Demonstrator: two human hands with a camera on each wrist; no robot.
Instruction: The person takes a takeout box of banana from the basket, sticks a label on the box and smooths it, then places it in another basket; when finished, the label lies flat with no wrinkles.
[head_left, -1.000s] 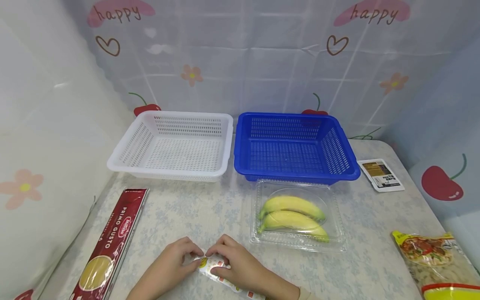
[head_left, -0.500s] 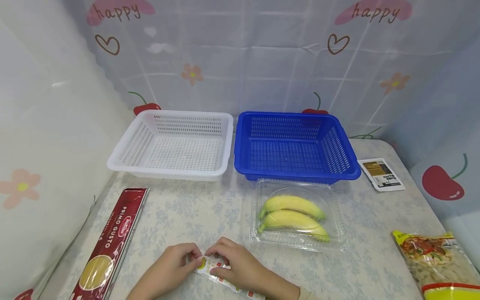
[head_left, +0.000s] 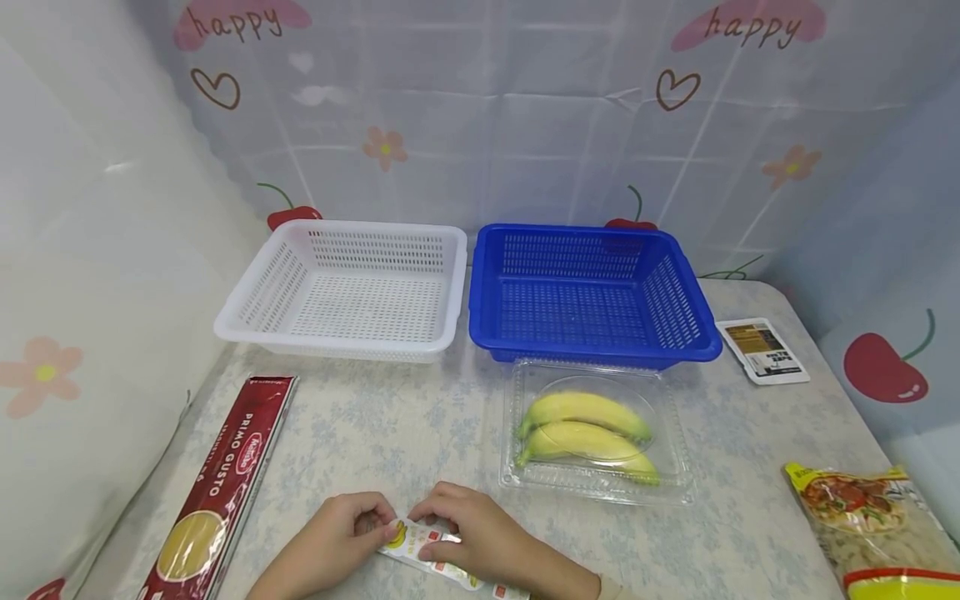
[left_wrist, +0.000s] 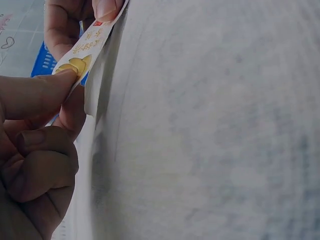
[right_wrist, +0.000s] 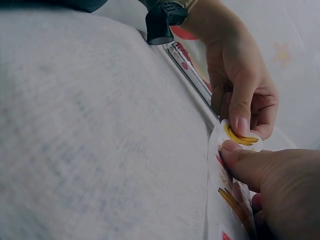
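Observation:
Low in the head view, both hands hold a strip of white stickers (head_left: 416, 543) printed with yellow bananas and small red marks. My left hand (head_left: 330, 537) pinches the strip's left end between thumb and finger, right at a banana picture (left_wrist: 77, 65). Close beside it, my right hand (head_left: 480, 537) grips the strip with its thumb (right_wrist: 242, 162) on the printed face. A white layer shows beneath the printed one in the left wrist view; whether the two are separated there, I cannot tell. Beyond the hands, two bananas (head_left: 592, 442) lie inside a clear plastic clamshell box (head_left: 671, 479).
At the back stand a white basket (head_left: 352, 343) and a blue basket (head_left: 592, 343), side by side. A red spaghetti packet (head_left: 225, 475) lies left. To the right are a small white-edged packet (head_left: 763, 350) and a bag of food (head_left: 873, 525) with a yellow top.
My left hand has shifted a little down and left with the strip's end, so more of the printed face shows between the hands. The right hand has dipped slightly.

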